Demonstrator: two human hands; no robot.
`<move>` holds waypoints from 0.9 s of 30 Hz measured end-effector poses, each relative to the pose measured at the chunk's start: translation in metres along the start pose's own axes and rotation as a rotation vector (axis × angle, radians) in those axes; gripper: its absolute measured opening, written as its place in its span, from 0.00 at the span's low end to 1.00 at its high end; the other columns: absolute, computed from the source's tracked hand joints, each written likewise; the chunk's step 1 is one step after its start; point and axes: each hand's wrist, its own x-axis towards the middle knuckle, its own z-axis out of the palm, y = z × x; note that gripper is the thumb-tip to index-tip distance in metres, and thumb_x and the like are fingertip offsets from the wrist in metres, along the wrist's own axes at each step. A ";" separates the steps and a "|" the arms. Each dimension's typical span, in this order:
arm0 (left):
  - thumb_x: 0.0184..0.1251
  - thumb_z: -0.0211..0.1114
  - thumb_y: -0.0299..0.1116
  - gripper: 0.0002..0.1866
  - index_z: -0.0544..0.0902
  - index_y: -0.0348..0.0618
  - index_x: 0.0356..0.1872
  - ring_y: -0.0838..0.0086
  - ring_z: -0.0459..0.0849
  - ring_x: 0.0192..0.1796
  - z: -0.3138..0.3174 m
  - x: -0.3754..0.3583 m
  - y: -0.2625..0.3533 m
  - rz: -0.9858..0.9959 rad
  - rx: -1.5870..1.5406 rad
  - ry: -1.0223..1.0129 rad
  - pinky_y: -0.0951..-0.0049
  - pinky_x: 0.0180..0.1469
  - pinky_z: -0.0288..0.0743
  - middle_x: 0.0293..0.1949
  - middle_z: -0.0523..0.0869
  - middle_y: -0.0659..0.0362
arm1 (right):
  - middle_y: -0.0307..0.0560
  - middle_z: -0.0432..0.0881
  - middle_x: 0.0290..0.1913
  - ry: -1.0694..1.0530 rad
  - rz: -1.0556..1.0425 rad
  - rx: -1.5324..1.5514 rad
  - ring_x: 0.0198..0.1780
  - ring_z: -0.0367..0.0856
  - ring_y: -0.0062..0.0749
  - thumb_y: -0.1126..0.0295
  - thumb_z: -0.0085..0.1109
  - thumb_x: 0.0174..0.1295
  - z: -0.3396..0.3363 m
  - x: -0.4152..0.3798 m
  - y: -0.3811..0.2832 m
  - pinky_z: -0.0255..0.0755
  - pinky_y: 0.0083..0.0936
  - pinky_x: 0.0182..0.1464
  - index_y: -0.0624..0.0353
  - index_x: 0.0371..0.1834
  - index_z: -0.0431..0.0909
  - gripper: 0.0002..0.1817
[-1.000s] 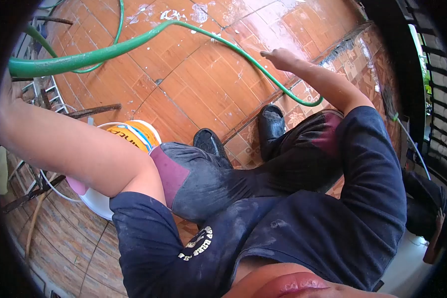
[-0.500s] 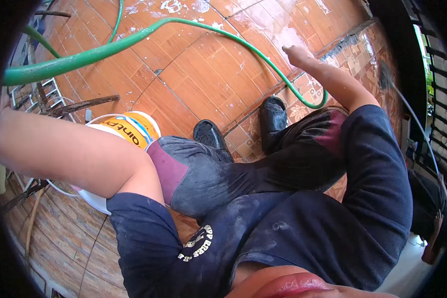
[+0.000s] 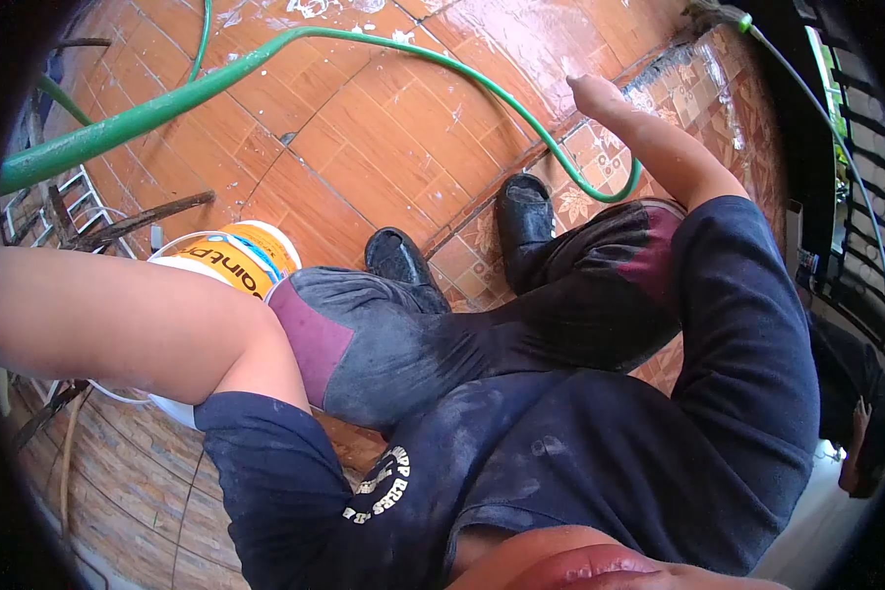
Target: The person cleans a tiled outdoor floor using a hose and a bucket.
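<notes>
My right hand (image 3: 598,96) reaches out past my right knee, above the wet tiles. Its fingers look curled in, with one short digit sticking out to the left, and no object shows in it. My left arm (image 3: 128,320) stretches to the left edge of the view, which cuts off the hand. Above that arm, a green hose (image 3: 167,103) comes in from the left edge. It arcs over the floor and bends back near my right knee. Beneath my left arm stands a white and yellow paint bucket (image 3: 236,258) with a wire handle, partly hidden by the arm.
Orange tiles (image 3: 364,147) with white splashes and water lie ahead, edged by patterned tiles (image 3: 698,98). A rusty metal frame (image 3: 138,216) and a ladder (image 3: 84,202) stand left. At right are a long-handled brush (image 3: 718,15), a black gate (image 3: 870,167) and another person's arm (image 3: 858,452).
The brush at the right has moved up and away along the floor edge. My view has shifted slightly, and my arms keep nearly the same pose.
</notes>
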 end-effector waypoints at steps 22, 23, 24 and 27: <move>0.61 0.63 0.52 0.23 0.84 0.46 0.48 0.58 0.79 0.52 -0.029 0.155 -0.024 -0.066 0.282 -0.232 0.52 0.57 0.69 0.50 0.82 0.49 | 0.50 0.85 0.48 -0.150 0.050 -0.146 0.50 0.85 0.44 0.71 0.50 0.62 -0.024 -0.011 -0.019 0.79 0.41 0.50 0.56 0.45 0.86 0.14; 0.61 0.63 0.52 0.23 0.84 0.46 0.49 0.58 0.79 0.52 -0.031 0.166 -0.031 -0.100 0.330 -0.277 0.52 0.58 0.69 0.50 0.81 0.49 | 0.51 0.85 0.49 -0.071 0.161 0.041 0.51 0.84 0.43 0.70 0.49 0.63 -0.013 -0.004 -0.012 0.78 0.40 0.52 0.56 0.46 0.85 0.15; 0.61 0.63 0.53 0.23 0.84 0.46 0.49 0.58 0.79 0.53 -0.035 0.172 -0.036 -0.126 0.392 -0.326 0.52 0.58 0.68 0.50 0.81 0.49 | 0.52 0.85 0.49 -0.079 0.144 0.023 0.50 0.84 0.44 0.69 0.49 0.64 -0.014 -0.001 -0.011 0.78 0.41 0.51 0.57 0.46 0.85 0.15; 0.60 0.67 0.51 0.23 0.83 0.42 0.47 0.66 0.74 0.47 -0.029 0.155 -0.020 -0.332 0.295 -0.319 0.58 0.52 0.70 0.45 0.76 0.54 | 0.56 0.84 0.49 -0.044 0.223 0.162 0.50 0.83 0.49 0.63 0.44 0.68 -0.029 0.001 -0.017 0.76 0.45 0.51 0.59 0.46 0.83 0.18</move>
